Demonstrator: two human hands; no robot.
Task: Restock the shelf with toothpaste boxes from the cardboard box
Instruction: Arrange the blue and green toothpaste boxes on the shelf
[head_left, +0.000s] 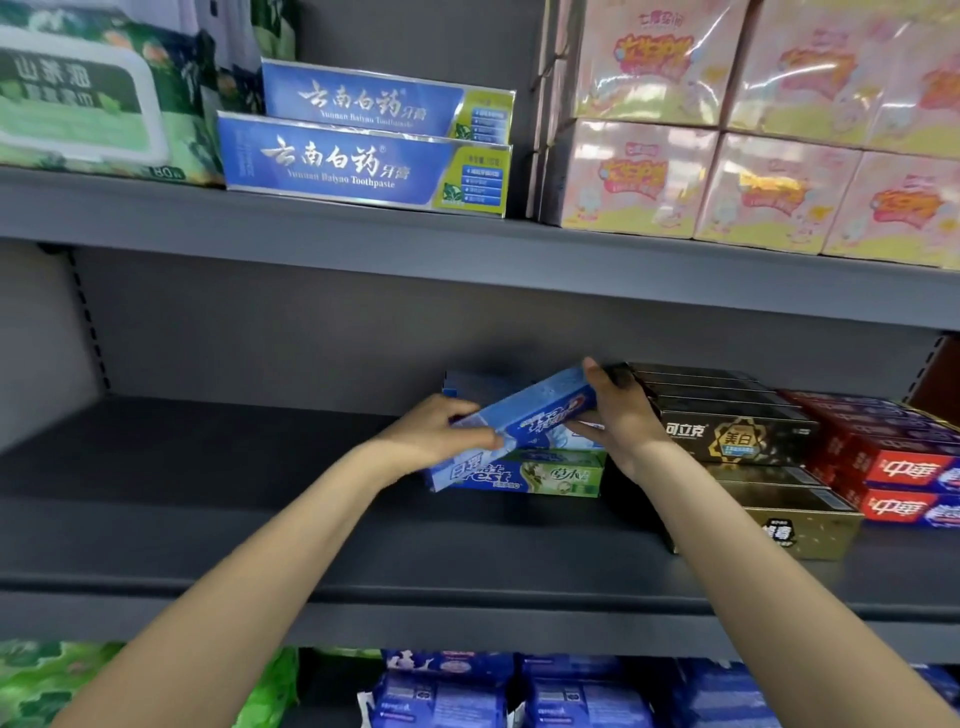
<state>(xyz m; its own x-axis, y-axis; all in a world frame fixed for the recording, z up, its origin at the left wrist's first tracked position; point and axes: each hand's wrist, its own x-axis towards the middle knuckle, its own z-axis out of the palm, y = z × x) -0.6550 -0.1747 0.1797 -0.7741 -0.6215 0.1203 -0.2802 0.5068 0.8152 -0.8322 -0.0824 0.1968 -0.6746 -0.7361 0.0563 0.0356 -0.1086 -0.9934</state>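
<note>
Both hands (441, 431) (621, 410) grip tilted toothpaste box (540, 410); shelf (234, 467) leftward bare.

Two bare, sleeveless forearms, no jewellery

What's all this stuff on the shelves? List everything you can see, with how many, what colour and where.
Blue toothpaste box: one, light blue, tilted, held above the middle shelf.
Blue-green toothpaste box: one at the front, on the middle shelf under the held box.
Black and gold boxes: several, stacked, middle shelf, right of the hands.
Red boxes: several, far right of the middle shelf.
Blue-silver toothpaste boxes: two, top shelf.
Pink packs: several, top shelf, right.
Green wipes pack: one, top shelf, left.
Blue packs: several, bottom shelf.
Grey shelf: middle board.
Left hand: grips the held box's left end.
Right hand: grips its right end.
</note>
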